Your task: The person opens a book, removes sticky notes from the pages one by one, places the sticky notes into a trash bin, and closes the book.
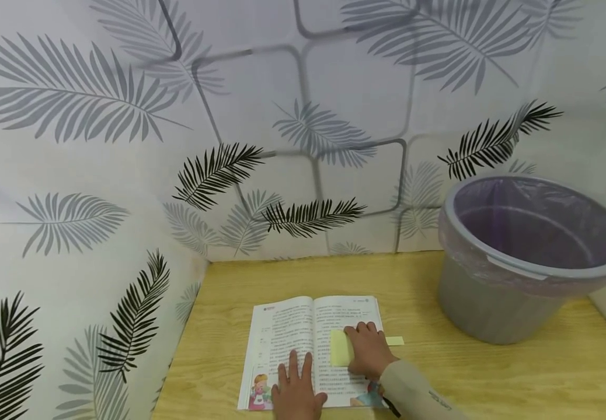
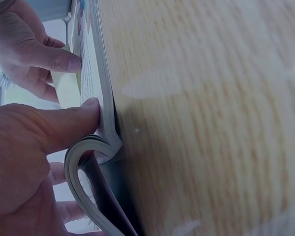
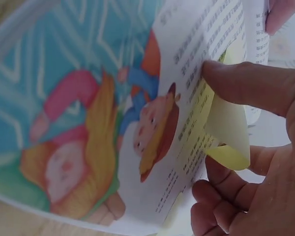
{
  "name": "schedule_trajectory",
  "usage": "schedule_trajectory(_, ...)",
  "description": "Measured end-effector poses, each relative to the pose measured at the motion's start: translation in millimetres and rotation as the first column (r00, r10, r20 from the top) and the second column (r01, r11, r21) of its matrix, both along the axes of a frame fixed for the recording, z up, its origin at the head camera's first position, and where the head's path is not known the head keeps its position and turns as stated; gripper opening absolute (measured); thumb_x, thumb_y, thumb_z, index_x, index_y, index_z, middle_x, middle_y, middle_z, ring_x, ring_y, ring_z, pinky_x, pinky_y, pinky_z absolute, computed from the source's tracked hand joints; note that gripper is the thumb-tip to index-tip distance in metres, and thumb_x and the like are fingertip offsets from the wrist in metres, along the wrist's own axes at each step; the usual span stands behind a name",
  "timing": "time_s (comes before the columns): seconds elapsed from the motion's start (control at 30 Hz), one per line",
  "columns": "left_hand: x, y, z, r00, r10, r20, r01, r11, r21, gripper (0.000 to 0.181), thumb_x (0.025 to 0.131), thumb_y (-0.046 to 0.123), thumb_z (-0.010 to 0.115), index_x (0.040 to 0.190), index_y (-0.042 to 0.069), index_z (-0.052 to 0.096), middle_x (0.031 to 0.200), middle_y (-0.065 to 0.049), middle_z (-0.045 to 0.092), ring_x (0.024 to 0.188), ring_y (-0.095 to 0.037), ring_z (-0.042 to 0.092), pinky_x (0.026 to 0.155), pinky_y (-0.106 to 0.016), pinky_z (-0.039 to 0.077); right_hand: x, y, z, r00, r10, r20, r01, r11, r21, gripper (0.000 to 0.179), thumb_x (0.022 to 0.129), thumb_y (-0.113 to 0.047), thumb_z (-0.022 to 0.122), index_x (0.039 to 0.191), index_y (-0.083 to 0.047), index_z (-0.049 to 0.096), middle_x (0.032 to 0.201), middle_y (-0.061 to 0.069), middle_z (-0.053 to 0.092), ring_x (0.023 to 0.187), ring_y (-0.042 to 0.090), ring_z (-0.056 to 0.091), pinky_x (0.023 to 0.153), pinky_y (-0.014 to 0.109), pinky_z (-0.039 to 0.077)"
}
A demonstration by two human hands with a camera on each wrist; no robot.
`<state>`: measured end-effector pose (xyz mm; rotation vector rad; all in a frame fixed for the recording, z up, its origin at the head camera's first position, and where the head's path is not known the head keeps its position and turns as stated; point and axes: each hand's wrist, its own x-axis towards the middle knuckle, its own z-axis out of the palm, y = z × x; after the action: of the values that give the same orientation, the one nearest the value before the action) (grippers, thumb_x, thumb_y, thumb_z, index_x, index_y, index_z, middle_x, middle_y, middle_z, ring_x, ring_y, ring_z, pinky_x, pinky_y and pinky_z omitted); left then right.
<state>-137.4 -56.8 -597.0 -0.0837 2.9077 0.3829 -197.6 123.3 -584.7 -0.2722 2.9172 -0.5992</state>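
An open book (image 1: pixel 284 326) with printed text and coloured drawings lies flat on the table. My left hand (image 1: pixel 296 392) rests on its left page with the fingers spread, its thumb beside the centre fold. On the right page, my right hand (image 1: pixel 370 353) holds a pale yellow sticky note (image 1: pixel 340 349). The right wrist view shows this note (image 3: pixel 228 128) curling up between the thumb and the bent fingers, with see-through yellow lying over the text. A narrow yellow strip (image 1: pixel 395 340) sticks out past the book's right edge.
A grey bucket (image 1: pixel 497 309) lined with a thin purplish plastic bag stands at the right of the wooden table (image 1: pixel 261 277). Walls covered in leaf-patterned paper (image 1: pixel 345 105) rise behind the table and along its left side.
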Motion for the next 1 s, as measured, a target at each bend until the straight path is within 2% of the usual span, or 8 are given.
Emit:
schedule_trajectory(0.23, -0.3, -0.3, 1.1, 1.000, -0.002, 0.003, 0.002, 1.000, -0.004, 0.089, 0.077, 0.045, 0.081, 0.151, 0.025, 0.036, 0.163, -0.008, 0.027, 0.145, -0.043, 0.033, 0.108, -0.067, 0.036, 3.9, -2, 0.3, 0.996, -0.080, 0.046, 0.082, 0.996, -0.044, 0.073, 0.066, -0.019, 0.086, 0.132, -0.005, 0.058, 0.111, 0.012, 0.060, 0.091, 0.024, 0.050, 0.080, 0.045, 0.048)
schedule_trajectory(0.4, -0.3, -0.6, 0.3, 1.000, -0.006, 0.005, 0.007, 1.000, -0.007, 0.090, 0.076, 0.045, 0.081, 0.151, 0.025, 0.036, 0.162, -0.008, 0.028, 0.144, -0.043, 0.035, 0.107, -0.067, 0.037, 6.5, -2, 2.9, 0.993, -0.106, 0.061, 0.111, 0.990, -0.089, 0.076, 0.067, -0.020, 0.089, 0.133, -0.003, 0.055, 0.112, 0.015, 0.059, 0.089, 0.022, 0.054, 0.077, 0.043, 0.052)
schedule_trajectory(0.63, -3.0, -0.7, -1.1, 1.000, 0.004, 0.027, -0.004, 1.000, 0.002, 0.089, 0.077, 0.045, 0.081, 0.151, 0.025, 0.036, 0.163, -0.008, 0.026, 0.146, -0.043, 0.033, 0.108, -0.067, 0.035, 6.4, -2, 10.8, 0.986, -0.140, 0.095, 0.152, 0.979, -0.135, 0.068, 0.074, -0.017, 0.082, 0.135, -0.005, 0.054, 0.113, 0.014, 0.061, 0.081, 0.017, 0.054, 0.072, 0.038, 0.051)
schedule_trajectory(0.83, -3.0, 0.1, -0.5, 1.000, 0.011, 0.025, -0.011, 1.000, 0.005, 0.088, 0.077, 0.045, 0.081, 0.151, 0.024, 0.037, 0.163, -0.008, 0.027, 0.146, -0.043, 0.032, 0.109, -0.067, 0.035, 8.4, -4, 11.3, 0.988, -0.148, 0.048, 0.154, 0.973, -0.172, 0.055, 0.079, -0.011, 0.073, 0.132, -0.006, 0.057, 0.112, 0.012, 0.064, 0.079, 0.014, 0.055, 0.071, 0.036, 0.052)
schedule_trajectory(1.0, -2.8, 0.3, 0.7, 0.999, 0.016, 0.034, -0.016, 1.000, -0.001, 0.089, 0.077, 0.045, 0.081, 0.151, 0.025, 0.037, 0.162, -0.008, 0.027, 0.146, -0.042, 0.033, 0.109, -0.067, 0.035, 8.7, -6, 8.7, 0.990, -0.141, -0.003, 0.137, 0.971, -0.194, 0.044, 0.082, -0.010, 0.073, 0.125, -0.007, 0.063, 0.106, 0.009, 0.067, 0.078, 0.011, 0.054, 0.069, 0.032, 0.049)
